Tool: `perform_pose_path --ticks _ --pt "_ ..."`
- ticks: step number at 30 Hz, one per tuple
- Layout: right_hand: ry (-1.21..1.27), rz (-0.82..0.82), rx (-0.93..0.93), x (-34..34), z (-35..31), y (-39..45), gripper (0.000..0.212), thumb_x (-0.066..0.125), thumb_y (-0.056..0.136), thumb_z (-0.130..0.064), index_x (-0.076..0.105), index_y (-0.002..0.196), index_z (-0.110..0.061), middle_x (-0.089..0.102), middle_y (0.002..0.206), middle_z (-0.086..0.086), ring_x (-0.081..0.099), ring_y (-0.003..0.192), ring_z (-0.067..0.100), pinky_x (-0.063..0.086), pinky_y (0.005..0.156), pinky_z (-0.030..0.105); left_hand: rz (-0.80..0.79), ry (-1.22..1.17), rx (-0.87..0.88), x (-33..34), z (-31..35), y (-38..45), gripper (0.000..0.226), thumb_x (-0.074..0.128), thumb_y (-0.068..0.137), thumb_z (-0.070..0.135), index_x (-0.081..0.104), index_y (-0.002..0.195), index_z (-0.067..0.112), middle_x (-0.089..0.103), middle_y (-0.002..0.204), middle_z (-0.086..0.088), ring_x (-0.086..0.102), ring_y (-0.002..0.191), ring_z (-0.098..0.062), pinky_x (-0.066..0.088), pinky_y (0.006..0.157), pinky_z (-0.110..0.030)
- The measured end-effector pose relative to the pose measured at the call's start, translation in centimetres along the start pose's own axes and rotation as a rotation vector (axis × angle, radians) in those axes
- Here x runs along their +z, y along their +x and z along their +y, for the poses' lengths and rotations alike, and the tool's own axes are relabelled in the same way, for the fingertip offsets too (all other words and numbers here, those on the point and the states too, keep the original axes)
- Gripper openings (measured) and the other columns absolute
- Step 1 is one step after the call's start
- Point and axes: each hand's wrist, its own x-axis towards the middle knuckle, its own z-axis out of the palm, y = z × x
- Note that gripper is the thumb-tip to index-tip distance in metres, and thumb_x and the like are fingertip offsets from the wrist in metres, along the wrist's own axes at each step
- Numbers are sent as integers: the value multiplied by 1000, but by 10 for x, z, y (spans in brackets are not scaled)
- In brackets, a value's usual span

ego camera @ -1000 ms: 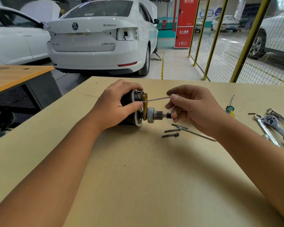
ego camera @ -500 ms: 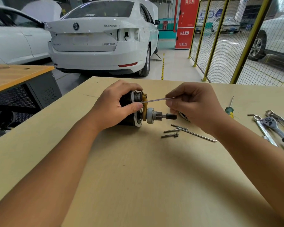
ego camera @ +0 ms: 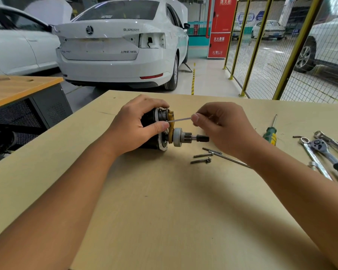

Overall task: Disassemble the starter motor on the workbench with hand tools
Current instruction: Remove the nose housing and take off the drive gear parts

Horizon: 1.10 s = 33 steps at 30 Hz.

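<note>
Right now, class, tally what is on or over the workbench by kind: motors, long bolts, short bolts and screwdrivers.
Starter motor: 1, gripped by the left hand
Long bolts: 2, one pinched by the right hand, one lying on the bench
Short bolts: 3
Screwdriver: 1
Total: 7

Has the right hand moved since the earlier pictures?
Yes. The right hand rose and shifted right, uncovering the black shaft tip of the starter motor.
</note>
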Motion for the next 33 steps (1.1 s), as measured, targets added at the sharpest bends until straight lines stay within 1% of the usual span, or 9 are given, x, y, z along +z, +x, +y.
perform_pose_path --ticks 2,6,12,16,19,20,26,29,33 --pt "-54 24 -35 -1 -3 0 13 66 96 -29 74 91 -19 62 72 -13 59 66 -5 39 56 11 -1 -1 -4 0 1 0 40 75 88 39 68 127 32 64 116 10 59 111 -8 50 99 -37" --pt "-183 46 -192 -1 -8 2 12 69 94 -14 76 96 -6 67 98 5 62 88 18 52 79 34 -1 -6 -9 1 1 0 40 73 89 41 68 127 31 64 117 8 59 111 -9 51 99 -39" --pt "-359 -5 -305 -5 -7 3 10 70 92 -12 76 91 -4 66 96 6 59 86 26 52 77 43 0 -1 -20 1 2 0 39 71 89 44 67 127 33 64 119 10 59 114 -11 51 101 -41" --pt "-390 -39 -316 -3 -5 5 9 72 90 -13 76 86 -5 66 93 5 62 79 22 52 68 31 -2 2 -25 1 3 0 39 72 89 41 68 127 32 64 119 8 60 113 -12 51 100 -42" --pt "-410 -25 -289 -1 -5 6 10 78 86 -12 70 83 -8 64 87 2 59 76 21 28 58 14 -4 5 -22 0 3 -1 40 72 88 43 68 127 32 65 119 8 60 113 -12 51 100 -42" --pt "-415 -16 -288 -1 -4 7 11 79 85 -12 69 82 -7 64 84 3 58 74 22 25 57 14 -4 6 -21 0 3 -1 41 72 88 43 68 127 31 65 119 8 60 113 -12 51 100 -42" --pt "-305 -17 -344 -6 -4 9 8 74 90 -15 76 90 -7 65 73 4 54 63 18 39 58 20 1 7 -12 0 3 0 40 73 89 42 68 127 31 65 119 9 60 113 -11 51 100 -42" --pt "-311 2 -332 -1 -5 5 16 67 96 -21 74 91 -8 65 71 3 54 63 19 31 58 11 -1 9 -12 0 3 0 40 74 88 41 68 127 31 65 119 9 60 113 -10 51 100 -41" --pt "-272 -65 -227 10 -5 1 35 49 104 -32 67 88 -7 62 71 4 53 65 17 35 57 22 -6 13 -7 -1 4 -1 40 75 88 40 69 127 31 65 119 9 60 112 -9 52 99 -39"
